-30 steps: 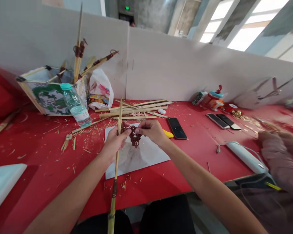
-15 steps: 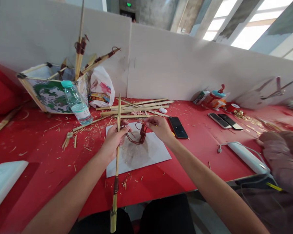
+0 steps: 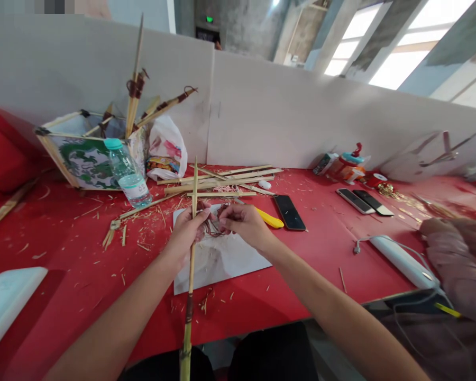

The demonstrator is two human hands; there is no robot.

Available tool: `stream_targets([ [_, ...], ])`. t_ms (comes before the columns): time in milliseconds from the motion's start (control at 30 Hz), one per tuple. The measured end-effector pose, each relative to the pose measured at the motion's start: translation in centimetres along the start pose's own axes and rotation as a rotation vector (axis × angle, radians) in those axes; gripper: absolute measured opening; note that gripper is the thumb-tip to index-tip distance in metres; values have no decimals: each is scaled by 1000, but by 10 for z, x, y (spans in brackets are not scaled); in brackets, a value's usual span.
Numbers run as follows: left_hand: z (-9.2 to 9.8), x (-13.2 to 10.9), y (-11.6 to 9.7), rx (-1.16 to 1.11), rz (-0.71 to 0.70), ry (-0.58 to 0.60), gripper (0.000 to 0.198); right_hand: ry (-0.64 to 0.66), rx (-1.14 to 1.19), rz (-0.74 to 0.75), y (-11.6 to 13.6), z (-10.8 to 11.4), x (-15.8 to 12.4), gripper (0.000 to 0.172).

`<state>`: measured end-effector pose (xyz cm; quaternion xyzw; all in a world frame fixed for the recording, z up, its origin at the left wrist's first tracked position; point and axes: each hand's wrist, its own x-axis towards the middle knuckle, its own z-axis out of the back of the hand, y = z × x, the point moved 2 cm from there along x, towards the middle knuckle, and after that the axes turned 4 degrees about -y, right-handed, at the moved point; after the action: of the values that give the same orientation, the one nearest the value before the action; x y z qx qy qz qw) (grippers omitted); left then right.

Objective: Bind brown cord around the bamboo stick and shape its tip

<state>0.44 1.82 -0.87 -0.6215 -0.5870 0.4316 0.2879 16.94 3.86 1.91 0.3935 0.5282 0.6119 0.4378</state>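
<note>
On the red worktop, left hand grips one bamboo stick, right hand fingers pinch one brown cord, near three phones.

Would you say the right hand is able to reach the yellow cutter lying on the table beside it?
Probably yes: the yellow cutter lies uncovered on the table just beyond the right hand, with nothing between them. That hand is pinching the brown cord, though, so it is not free.
</note>
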Motion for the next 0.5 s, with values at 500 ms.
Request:
stream_targets([
  [500,0,-2,-1,44,-54,2,39,-67,236,-234,-5,-13,-5,25],
])
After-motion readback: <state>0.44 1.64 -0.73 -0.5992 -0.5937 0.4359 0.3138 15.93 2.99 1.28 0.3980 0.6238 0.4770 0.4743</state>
